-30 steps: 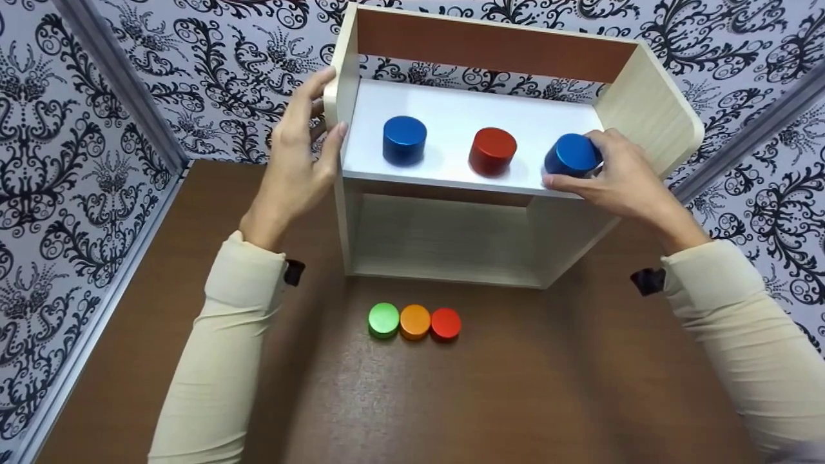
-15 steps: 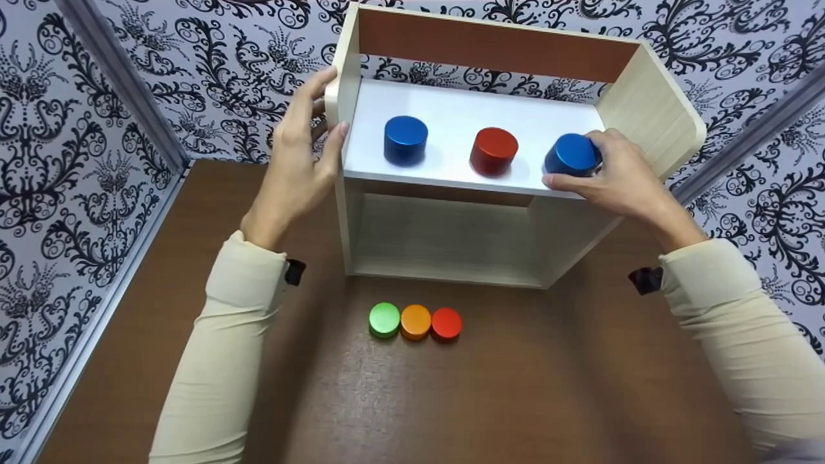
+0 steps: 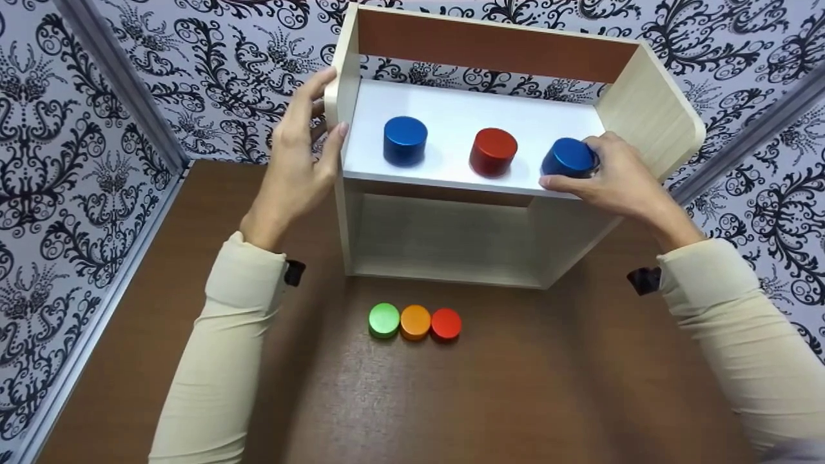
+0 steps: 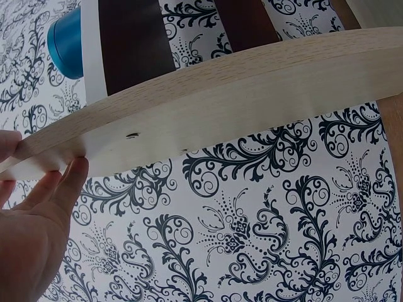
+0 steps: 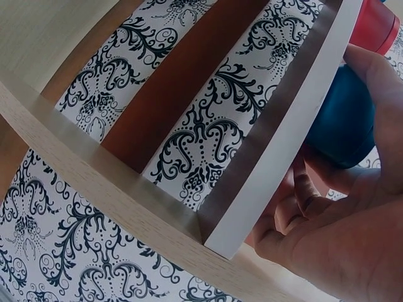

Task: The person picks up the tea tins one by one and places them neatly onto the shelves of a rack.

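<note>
A wooden shelf unit point(image 3: 445, 183) with a white upper board stands at the back of the table. My left hand point(image 3: 300, 148) holds its left side panel point(image 4: 220, 94), thumb at the front edge and fingers along the outer face. On the white board, my right hand point(image 3: 619, 171) grips a shiny blue cylinder point(image 3: 568, 156) at the right end, its thumb at the board's front edge. The same blue cylinder point(image 5: 343, 116) shows between thumb and fingers in the right wrist view. A red cylinder point(image 3: 493, 152) and another blue cylinder point(image 3: 405, 140) stand to its left.
A green cylinder point(image 3: 384, 320), an orange cylinder point(image 3: 415, 322) and a smaller red cylinder point(image 3: 446, 324) sit in a row on the brown table point(image 3: 451, 399), before the shelf. Patterned panels point(image 3: 84, 161) enclose the back and sides. The right side panel point(image 3: 664, 109) rises beside my right hand.
My right hand and the blue cylinder in it have shifted slightly toward the front edge and a little left. The left hand and the other cylinders stay put.
</note>
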